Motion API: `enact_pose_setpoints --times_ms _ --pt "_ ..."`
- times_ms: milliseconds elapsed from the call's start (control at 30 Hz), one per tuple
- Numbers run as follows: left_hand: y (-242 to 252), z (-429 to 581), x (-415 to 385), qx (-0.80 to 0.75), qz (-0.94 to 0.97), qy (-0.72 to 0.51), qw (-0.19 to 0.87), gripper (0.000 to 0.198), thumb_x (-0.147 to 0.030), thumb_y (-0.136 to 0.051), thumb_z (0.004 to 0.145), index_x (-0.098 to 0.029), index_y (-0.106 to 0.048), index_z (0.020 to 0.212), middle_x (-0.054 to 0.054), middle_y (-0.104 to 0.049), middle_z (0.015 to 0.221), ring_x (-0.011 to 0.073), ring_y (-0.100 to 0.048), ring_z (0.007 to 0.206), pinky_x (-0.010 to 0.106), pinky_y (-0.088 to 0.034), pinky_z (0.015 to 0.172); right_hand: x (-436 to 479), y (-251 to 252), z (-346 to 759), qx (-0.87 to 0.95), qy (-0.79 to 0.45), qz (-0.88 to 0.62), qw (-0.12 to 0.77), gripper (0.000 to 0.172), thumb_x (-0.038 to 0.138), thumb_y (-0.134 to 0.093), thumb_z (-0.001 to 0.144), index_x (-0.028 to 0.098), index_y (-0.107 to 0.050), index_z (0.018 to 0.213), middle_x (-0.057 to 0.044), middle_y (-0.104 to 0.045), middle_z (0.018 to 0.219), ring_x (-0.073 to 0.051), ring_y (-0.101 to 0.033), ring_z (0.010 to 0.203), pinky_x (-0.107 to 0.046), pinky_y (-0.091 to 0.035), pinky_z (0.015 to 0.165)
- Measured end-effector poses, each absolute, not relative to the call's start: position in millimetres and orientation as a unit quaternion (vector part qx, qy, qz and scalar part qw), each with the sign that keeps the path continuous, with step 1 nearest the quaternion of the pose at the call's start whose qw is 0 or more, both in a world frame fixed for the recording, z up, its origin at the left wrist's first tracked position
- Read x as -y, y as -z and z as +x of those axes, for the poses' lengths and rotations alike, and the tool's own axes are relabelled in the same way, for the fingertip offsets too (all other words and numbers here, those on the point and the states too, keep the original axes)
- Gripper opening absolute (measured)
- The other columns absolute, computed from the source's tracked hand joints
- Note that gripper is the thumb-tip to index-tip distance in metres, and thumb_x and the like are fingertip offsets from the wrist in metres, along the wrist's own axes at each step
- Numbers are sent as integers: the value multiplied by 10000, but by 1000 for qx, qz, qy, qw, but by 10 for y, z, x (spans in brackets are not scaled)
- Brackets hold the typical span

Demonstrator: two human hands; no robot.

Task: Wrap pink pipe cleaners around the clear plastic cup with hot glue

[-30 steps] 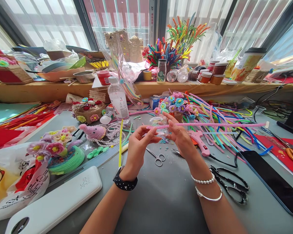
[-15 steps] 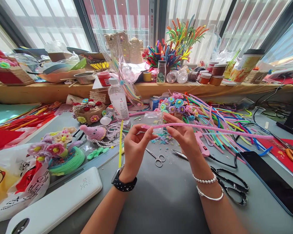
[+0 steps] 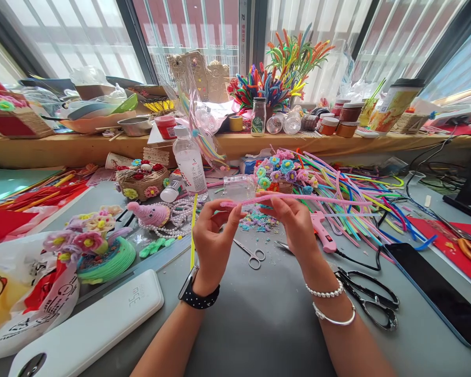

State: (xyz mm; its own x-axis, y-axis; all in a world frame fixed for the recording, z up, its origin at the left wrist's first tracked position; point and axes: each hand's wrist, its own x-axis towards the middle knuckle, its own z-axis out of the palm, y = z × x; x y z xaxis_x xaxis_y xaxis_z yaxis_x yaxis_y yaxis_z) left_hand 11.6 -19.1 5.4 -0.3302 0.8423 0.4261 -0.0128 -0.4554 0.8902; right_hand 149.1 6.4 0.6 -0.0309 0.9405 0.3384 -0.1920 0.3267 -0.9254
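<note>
Desk (image 3: 267,335) first: grey top, its sides & back crowded. Behind, the wooden ledge (image 3: 137,146) is packed w/ jars (image 3: 348,129) & a bunch of bright fuzzy stalks (image 3: 265,86). To the R, a big pile of coloured pipe cleaners (image 3: 361,203) is spread out, w/ a flower bunch (image 3: 284,168) set beside its L edge. Front L, a white power bank (image 3: 98,324) is laid flat; over on the R, a dark phone (image 3: 435,293) is laid screen up.

Now the hands: held up over the desk, apart from each other but close. By the L hand (image 3: 215,241) the pink pipe cleaner (image 3: 255,199) is pinched nr its L end, btwn thumb & fingers; by the R hand (image 3: 296,225) it's gripped farther along. So it's held mid-air, stretched across both, its long tail pointed R in front of the pile. Bottle (image 3: 190,166) is set farther back, L of centre. Black-handled scissors (image 3: 391,320) are laid R of the R wrist; the pink glue gun (image 3: 322,233) is seen just beside the R hand. A clear jar (image 3: 239,187) is placed behind the held stem. Small scissors (image 3: 253,254) are laid btwn the hands, pastel bits (image 3: 259,221) scattered just beyond.
</note>
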Motion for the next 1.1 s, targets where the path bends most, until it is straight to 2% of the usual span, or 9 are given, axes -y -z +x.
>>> enact_pose_setpoints --times_ms 100,167,300,400,533,733,800,1000,1100 --pt "-86 98 190 -429 487 -696 307 163 -266 -682 717 -187 -557 787 -37 -607 734 125 -680 667 208 -516 629 -31 -34 1542 593 -408 -379 581 397 466 -499 832 196 -673 600 -34 -658 594 -148 -608 575 -276 -468 509" --pt "-87 81 179 -431 491 -697 297 164 -267 -685 711 -187 -566 789 -33 -616 735 128 -679 669 215 -518 641 14 -58 1562 638 -279 -403 594 438 428 -495 841 206 -566 471 -7 -553 468 -128 -518 469 -282 -419 477" --pt "-57 44 142 -429 501 -702 269 173 -277 -687 706 -189 -581 810 -21 -628 759 127 -674 680 220 -517 653 88 -99 1561 675 42 -431 597 179 297 -552 810 253 -601 644 -15 -637 667 -173 -549 633 -339 -448 627" --pt "-50 18 125 -437 505 -695 265 186 -275 -696 693 -187 -581 809 -13 -628 766 133 -666 686 236 -522 671 93 -124 1560 695 129 -431 562 61 265 -581 800 288 -633 780 -10 -672 792 -200 -569 760 -381 -443 752" --pt "-80 -17 132 -435 526 -692 235 170 -265 -693 699 -196 -597 821 -10 -627 808 118 -645 694 232 -517 683 62 -165 1582 730 63 -426 530 134 336 -623 788 245 -653 883 -45 -684 882 -227 -568 890 -403 -438 838" --pt "-210 -183 133 -418 527 -716 188 132 -300 -654 748 -211 -641 844 -8 -624 838 88 -611 660 201 -494 658 126 -292 1709 757 -180 -420 467 247 408 -575 817 231 -655 970 -54 -677 985 -220 -579 988 -393 -449 876" --pt "-260 -272 113 -410 510 -732 190 158 -333 -611 788 -222 -649 894 -23 -623 731 78 -600 625 184 -476 629 176 -355 1811 760 -255 -413 432 249 406 -566 821 241 -655 985 -45 -672 1022 -213 -596 987 -373 -463 864" --pt "-336 -468 58 -353 467 -745 320 245 -338 -746 653 -211 -627 826 -69 -523 516 27 -380 373 151 -285 359 212 -451 2166 820 -397 -279 303 245 360 -576 822 260 -649 1034 -27 -679 1018 -185 -610 979 -317 -476 865" --pt "-317 -478 50 -347 485 -703 388 268 -334 -744 655 -194 -620 847 -71 -508 498 13 -304 346 149 -202 329 155 -381 2155 816 -411 -260 314 342 333 -644 775 257 -606 1106 -47 -646 1086 -193 -588 1022 -329 -477 886"
